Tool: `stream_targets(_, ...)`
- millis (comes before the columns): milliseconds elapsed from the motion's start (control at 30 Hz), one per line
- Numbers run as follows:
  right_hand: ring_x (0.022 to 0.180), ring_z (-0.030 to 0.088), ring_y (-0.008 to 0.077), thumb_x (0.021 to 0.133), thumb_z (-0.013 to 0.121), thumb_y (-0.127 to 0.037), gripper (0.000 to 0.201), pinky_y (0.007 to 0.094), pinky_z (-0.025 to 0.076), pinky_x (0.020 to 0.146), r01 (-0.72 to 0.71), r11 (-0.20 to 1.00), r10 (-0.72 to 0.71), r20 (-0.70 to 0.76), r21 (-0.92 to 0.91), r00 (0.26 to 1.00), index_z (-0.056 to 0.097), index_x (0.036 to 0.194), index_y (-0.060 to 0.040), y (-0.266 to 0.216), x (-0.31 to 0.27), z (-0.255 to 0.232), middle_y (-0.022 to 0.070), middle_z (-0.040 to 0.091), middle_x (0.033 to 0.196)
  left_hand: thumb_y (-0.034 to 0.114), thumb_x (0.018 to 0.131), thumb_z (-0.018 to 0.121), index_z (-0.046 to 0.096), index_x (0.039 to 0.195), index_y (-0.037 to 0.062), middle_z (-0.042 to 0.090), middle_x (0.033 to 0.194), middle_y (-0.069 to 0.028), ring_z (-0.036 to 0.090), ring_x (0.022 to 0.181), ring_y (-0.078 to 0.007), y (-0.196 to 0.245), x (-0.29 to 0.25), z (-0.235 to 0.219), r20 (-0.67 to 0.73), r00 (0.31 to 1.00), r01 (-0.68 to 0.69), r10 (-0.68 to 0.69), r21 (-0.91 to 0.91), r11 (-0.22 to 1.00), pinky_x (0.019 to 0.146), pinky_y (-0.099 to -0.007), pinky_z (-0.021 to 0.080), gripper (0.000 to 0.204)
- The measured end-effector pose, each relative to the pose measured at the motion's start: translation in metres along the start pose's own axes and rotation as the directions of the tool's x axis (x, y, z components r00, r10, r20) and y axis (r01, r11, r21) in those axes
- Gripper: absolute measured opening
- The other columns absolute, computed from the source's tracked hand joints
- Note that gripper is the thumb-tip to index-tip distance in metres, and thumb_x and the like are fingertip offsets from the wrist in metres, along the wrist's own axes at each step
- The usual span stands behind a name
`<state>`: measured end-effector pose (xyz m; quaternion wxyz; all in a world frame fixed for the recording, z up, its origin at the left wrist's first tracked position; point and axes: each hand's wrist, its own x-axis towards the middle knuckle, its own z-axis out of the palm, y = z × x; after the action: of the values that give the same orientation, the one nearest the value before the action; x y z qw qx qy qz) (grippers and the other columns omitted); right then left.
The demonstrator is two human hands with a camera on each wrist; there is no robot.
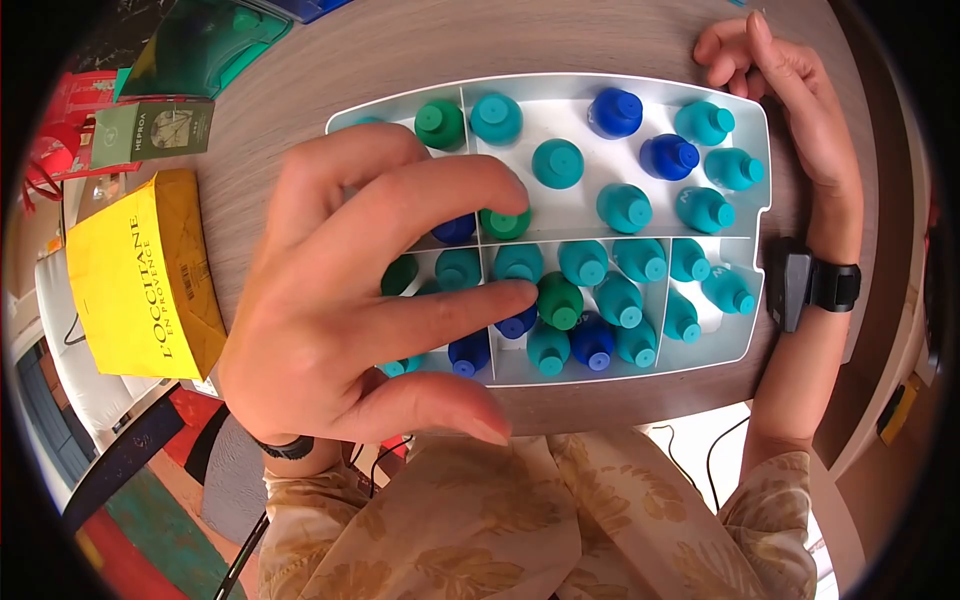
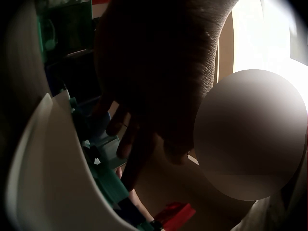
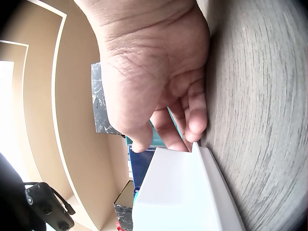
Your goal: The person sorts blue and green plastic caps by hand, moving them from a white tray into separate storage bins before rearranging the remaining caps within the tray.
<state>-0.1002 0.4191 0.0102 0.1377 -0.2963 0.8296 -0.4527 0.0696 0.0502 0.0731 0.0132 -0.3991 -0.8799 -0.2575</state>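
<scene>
A white divided tray [image 1: 560, 215] stands on the wooden table, filled with small teal [image 1: 557, 163], green [image 1: 560, 302] and blue bottles [image 1: 615, 112]. Over its left part, my left hand [image 1: 325, 270] hovers with spread fingers and the thumb apart, holding nothing visible. Its index fingertip overlaps a green bottle in the middle front compartment, and the hand hides several bottles on the left. In the left wrist view this hand [image 2: 149, 72] is dark. My right hand [image 1: 785, 80] lies on the table beside the tray's far right corner, fingers loosely bent; the right wrist view shows its palm [image 3: 149, 72] bare.
Left of the tray stand a yellow paper bag [image 1: 140, 275] and a green printed box [image 1: 150, 132]. A clear green container [image 1: 205, 50] sits at the far left. Black bands circle both wrists, the right one carrying a small camera [image 1: 793, 290].
</scene>
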Motion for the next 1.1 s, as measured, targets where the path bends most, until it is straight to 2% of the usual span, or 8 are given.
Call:
stream_targets(333,0.075,0.056,0.0037,0.113,0.044,-0.054,0.063,0.0212,0.042,0.068,-0.071,0.996,0.071,-0.004,0.055,0.997,0.075,0.083,-0.0073,-0.003,0.000,0.001,0.0008,0.073,0.107,0.078,0.090,0.054,0.088,0.099,0.0130,0.067,0.130,-0.0162,0.048,0.117,-0.0324,0.002,0.000,0.001,-0.002,1.000,-0.001,0.001,-0.013,1.000,0.102,-0.0452,0.042,0.074)
stream_targets(433,0.075,0.056,0.0030,0.113,0.044,-0.054,0.063,0.0207,0.042,0.068,-0.080,0.994,0.081,-0.010,0.070,0.997,0.073,0.084,-0.0063,-0.006,-0.001,0.003,0.0007,0.072,0.107,0.078,0.088,0.057,0.088,0.098,0.0125,0.067,0.129,-0.0168,0.048,0.116,-0.0320,0.003,-0.003,0.008,-0.132,0.991,-0.031,0.018,-0.097,0.995,0.099,-0.0447,0.042,0.073)
stream_targets(533,0.075,0.055,0.0026,0.114,0.043,-0.053,0.064,0.0204,0.042,0.067,-0.100,0.990,0.101,-0.006,0.102,0.995,0.072,0.083,-0.0056,-0.007,-0.001,0.004,0.0006,0.071,0.107,0.076,0.085,0.063,0.088,0.095,0.0115,0.067,0.128,-0.0174,0.049,0.114,-0.0323,0.003,-0.002,-0.005,-0.018,1.000,-0.018,0.015,-0.179,0.984,0.098,-0.0446,0.042,0.070)
stream_targets(633,0.074,0.054,0.0026,0.114,0.042,-0.053,0.064,0.0204,0.042,0.067,-0.114,0.988,0.114,-0.001,0.107,0.993,0.072,0.083,-0.0051,-0.007,-0.001,0.003,0.0008,0.070,0.107,0.073,0.081,0.069,0.087,0.095,0.0101,0.067,0.128,-0.0177,0.049,0.114,-0.0330,0.006,-0.002,0.000,-0.012,1.000,0.009,-0.012,-0.189,0.982,0.097,-0.0449,0.042,0.067)
stream_targets(900,0.074,0.053,0.0031,0.115,0.041,-0.052,0.064,0.0197,0.041,0.069,-0.067,0.993,0.067,-0.004,0.097,0.998,0.072,0.085,-0.0042,-0.006,-0.001,0.003,0.0011,0.069,0.106,0.071,0.077,0.073,0.087,0.096,0.0094,0.067,0.129,-0.0179,0.048,0.113,-0.0329,0.005,-0.002,-0.001,-0.008,1.000,0.017,-0.019,-0.171,0.985,0.098,-0.0452,0.042,0.066)
stream_targets(1100,0.075,0.054,0.0031,0.115,0.041,-0.052,0.063,0.0198,0.042,0.069,-0.143,0.983,0.143,0.005,0.112,0.990,0.073,0.089,-0.0040,-0.005,-0.002,0.002,0.0004,0.070,0.107,0.073,0.074,0.072,0.087,0.101,0.0119,0.064,0.130,-0.0165,0.046,0.112,-0.0324,0.011,0.004,-0.001,0.000,0.999,0.041,-0.042,-0.146,0.988,0.098,-0.0440,0.040,0.069)
